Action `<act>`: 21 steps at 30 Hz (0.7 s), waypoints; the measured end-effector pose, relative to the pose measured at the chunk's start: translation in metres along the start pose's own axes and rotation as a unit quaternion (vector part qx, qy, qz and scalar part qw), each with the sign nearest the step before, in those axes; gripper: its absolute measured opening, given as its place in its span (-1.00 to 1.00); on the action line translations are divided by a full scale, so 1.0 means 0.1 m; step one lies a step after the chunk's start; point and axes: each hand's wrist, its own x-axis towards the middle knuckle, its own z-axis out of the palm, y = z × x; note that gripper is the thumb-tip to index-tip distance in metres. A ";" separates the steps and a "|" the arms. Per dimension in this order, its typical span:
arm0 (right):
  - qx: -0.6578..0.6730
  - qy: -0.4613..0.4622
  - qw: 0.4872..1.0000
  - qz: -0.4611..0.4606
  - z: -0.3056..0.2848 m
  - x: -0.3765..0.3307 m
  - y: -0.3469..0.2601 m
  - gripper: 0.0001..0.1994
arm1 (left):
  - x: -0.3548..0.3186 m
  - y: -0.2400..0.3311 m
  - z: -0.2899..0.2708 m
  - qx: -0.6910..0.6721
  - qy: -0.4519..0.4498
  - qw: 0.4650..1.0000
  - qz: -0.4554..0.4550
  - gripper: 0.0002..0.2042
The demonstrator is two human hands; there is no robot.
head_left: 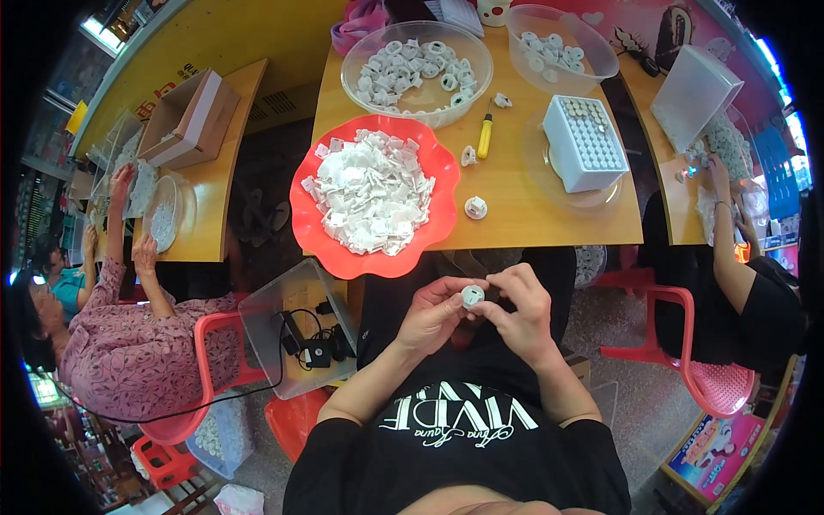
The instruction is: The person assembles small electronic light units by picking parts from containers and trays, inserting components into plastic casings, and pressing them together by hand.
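Over my lap, my left hand (431,311) pinches a small round white plastic part (472,297) with a dark slot in its face. My right hand (522,305) is closed at the part's right side, thumb and fingertips pressed together; whether something tiny is between them I cannot make out. Just beyond my hands, a red scalloped tray (302,202) heaped with flat white plastic pieces (373,189) sits at the table's near edge. To its right lie a similar round white part (475,207), another small part (469,155) and a yellow-handled screwdriver (486,137).
A clear bowl (350,79) of white round parts stands at the back, a second clear bowl (601,60) right of it. A white rack (568,172) with rows of holes is on the right. Below left is a clear bin (257,313) with cables. People work at both side tables.
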 end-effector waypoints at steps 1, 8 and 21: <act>0.079 -0.010 0.985 0.153 -0.02 -0.03 0.00 -0.75 | 0.00 0.02 0.07 0.020 0.004 1.000 0.011 -0.77; 0.375 0.001 0.894 0.247 0.15 -0.25 0.25 -0.80 | 0.01 -0.05 0.06 0.215 0.032 0.975 0.040 -0.81; 0.412 0.020 0.867 0.279 0.07 -0.35 0.23 -0.88 | 0.08 -0.16 0.10 0.165 0.085 0.982 0.024 -0.76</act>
